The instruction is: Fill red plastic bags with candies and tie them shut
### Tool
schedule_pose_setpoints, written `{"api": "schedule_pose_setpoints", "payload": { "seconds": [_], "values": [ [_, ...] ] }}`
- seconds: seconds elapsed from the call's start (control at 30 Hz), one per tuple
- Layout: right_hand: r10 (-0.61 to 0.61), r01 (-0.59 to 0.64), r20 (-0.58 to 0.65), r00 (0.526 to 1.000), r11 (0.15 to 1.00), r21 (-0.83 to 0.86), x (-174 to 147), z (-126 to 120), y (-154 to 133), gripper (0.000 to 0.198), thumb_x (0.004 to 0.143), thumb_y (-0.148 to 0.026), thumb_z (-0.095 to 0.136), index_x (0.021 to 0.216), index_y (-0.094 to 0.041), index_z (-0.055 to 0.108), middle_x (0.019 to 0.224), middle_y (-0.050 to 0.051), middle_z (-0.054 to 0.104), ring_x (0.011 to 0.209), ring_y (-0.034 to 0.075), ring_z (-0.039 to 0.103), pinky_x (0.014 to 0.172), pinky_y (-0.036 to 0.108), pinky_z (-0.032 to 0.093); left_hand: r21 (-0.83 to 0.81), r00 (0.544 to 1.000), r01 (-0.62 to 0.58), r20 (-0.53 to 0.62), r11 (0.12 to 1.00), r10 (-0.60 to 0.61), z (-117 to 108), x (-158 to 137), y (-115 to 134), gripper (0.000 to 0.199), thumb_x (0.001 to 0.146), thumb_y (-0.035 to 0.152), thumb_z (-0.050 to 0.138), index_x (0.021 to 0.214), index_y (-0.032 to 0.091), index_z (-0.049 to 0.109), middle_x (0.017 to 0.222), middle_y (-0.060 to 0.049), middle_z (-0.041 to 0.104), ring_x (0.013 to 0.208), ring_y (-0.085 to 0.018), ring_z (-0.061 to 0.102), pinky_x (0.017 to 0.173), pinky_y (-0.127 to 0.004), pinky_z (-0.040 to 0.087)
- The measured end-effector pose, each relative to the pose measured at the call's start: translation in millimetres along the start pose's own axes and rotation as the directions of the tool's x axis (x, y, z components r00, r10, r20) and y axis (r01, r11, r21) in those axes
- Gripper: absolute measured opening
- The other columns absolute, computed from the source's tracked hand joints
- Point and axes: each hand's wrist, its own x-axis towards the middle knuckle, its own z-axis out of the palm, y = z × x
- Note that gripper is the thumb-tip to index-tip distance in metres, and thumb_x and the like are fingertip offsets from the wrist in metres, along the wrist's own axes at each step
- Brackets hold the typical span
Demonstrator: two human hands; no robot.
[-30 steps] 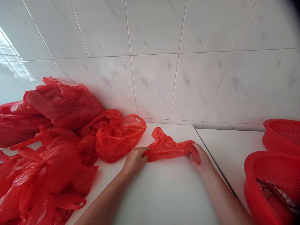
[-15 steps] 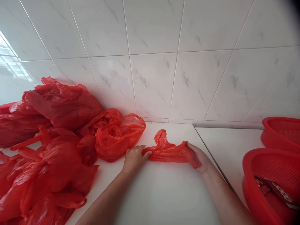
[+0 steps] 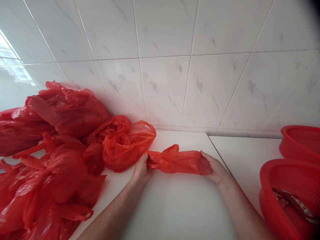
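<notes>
A thin red plastic bag (image 3: 178,162) stretches sideways between my two hands, just over the white tabletop (image 3: 180,203). Its left end is pinched by my left hand (image 3: 142,170), thumb on top and fingers curled beneath. At the other end, my right hand (image 3: 217,168) grips the bag, with some fingers hidden behind the plastic. A small loop of the bag pokes up near its middle. Close to my left hand lies a loose, crumpled red bag (image 3: 125,150).
Piles of red plastic bags (image 3: 67,113) fill the left side, with more knotted bags (image 3: 57,180) in front. Two red plastic baskets (image 3: 268,170) stand at the right; the nearer holds a dark red packet (image 3: 295,203). A tiled wall (image 3: 165,90) rises behind. A seam (image 3: 220,151) crosses the tabletop.
The bag between my hands has been drawn straighter and flatter, and its upright loop has sunk lower. My left hand has shifted slightly left and turned, its thumb now on top.
</notes>
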Motion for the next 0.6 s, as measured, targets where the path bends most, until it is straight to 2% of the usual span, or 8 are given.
{"api": "schedule_pose_setpoints", "payload": {
  "seconds": [0.1,0.17,0.23,0.3,0.33,0.37,0.47,0.6],
  "values": [
    [-0.177,0.144,-0.220,0.959,0.977,-0.157,-1,9,-1,0.026,0.077,-0.041,0.059,0.091,-0.018,0.059,0.096,0.009,0.064,0.090,0.025,0.061,0.075,0.037,0.050,-0.116,0.998,0.057,-0.003,0.992,-0.057,2,-2,-2,0.023,0.074,0.034,0.065,0.069,0.017,0.049,0.062,0.001,0.056,0.054,-0.010,0.055,0.051,-0.021,0.044],
    [-0.408,0.305,-0.309,0.859,0.893,-0.332,-11,23,-3,0.035,0.076,-0.044,0.060,0.104,-0.022,0.057,0.116,0.008,0.057,0.108,0.025,0.053,0.090,0.038,0.043,-0.163,0.998,0.063,-0.014,0.985,-0.066,3,-4,-3,0.027,0.072,0.035,0.068,0.068,0.018,0.049,0.059,0.004,0.053,0.051,-0.008,0.051,0.050,-0.018,0.042],
    [-0.695,0.491,-0.168,0.699,0.637,-0.594,-24,42,-4,0.042,0.075,-0.044,0.061,0.111,-0.024,0.055,0.124,0.007,0.052,0.118,0.025,0.045,0.100,0.038,0.035,-0.190,0.997,0.071,-0.015,0.979,-0.075,3,-5,-4,0.027,0.071,0.036,0.070,0.068,0.017,0.050,0.059,0.005,0.053,0.050,-0.006,0.050,0.050,-0.017,0.041],
    [-0.792,0.595,0.175,0.585,0.272,-0.757,-35,60,-2,0.045,0.073,-0.042,0.063,0.114,-0.025,0.055,0.124,0.007,0.053,0.119,0.026,0.044,0.102,0.041,0.032,-0.205,0.996,0.092,-0.001,0.974,-0.095,3,-6,-4,0.026,0.072,0.035,0.069,0.070,0.017,0.051,0.061,0.004,0.055,0.052,-0.007,0.052,0.051,-0.017,0.042],
    [-0.750,0.613,0.314,0.583,0.152,-0.776,-38,66,1,0.045,0.071,-0.039,0.065,0.114,-0.026,0.056,0.122,0.007,0.054,0.118,0.027,0.045,0.102,0.044,0.032,-0.212,0.994,0.106,0.007,0.972,-0.106,3,-5,-4,0.025,0.074,0.035,0.068,0.070,0.017,0.052,0.063,0.003,0.057,0.054,-0.008,0.054,0.052,-0.018,0.044],
    [-0.674,0.613,0.381,0.632,0.135,-0.778,-39,70,4,0.042,0.070,-0.036,0.066,0.110,-0.028,0.058,0.120,0.006,0.055,0.116,0.027,0.046,0.101,0.045,0.032,-0.220,0.993,0.120,0.015,0.968,-0.120,2,-4,-3,0.023,0.076,0.035,0.066,0.072,0.017,0.053,0.065,0.002,0.059,0.058,-0.009,0.057,0.055,-0.019,0.046],
    [-0.423,0.499,0.338,0.840,0.362,-0.787,-31,62,11,0.013,0.074,-0.034,0.058,0.081,-0.024,0.062,0.092,0.005,0.062,0.094,0.025,0.057,0.087,0.042,0.041,-0.239,0.985,0.174,0.050,0.955,-0.167,-1,-2,2,0.021,0.079,0.036,0.063,0.077,0.017,0.055,0.075,-0.003,0.064,0.071,-0.014,0.064,0.065,-0.024,0.051],
    [-0.189,0.351,0.307,0.933,0.674,-0.650,-18,33,9,0.030,0.083,-0.049,0.047,0.075,-0.021,0.055,0.071,0.002,0.062,0.065,0.018,0.060,0.062,0.030,0.047,-0.218,0.964,0.245,0.160,0.945,-0.214,-4,-2,9,0.021,0.075,0.034,0.069,0.077,0.017,0.056,0.075,-0.003,0.065,0.071,-0.015,0.065,0.067,-0.027,0.052]
  ]
}}
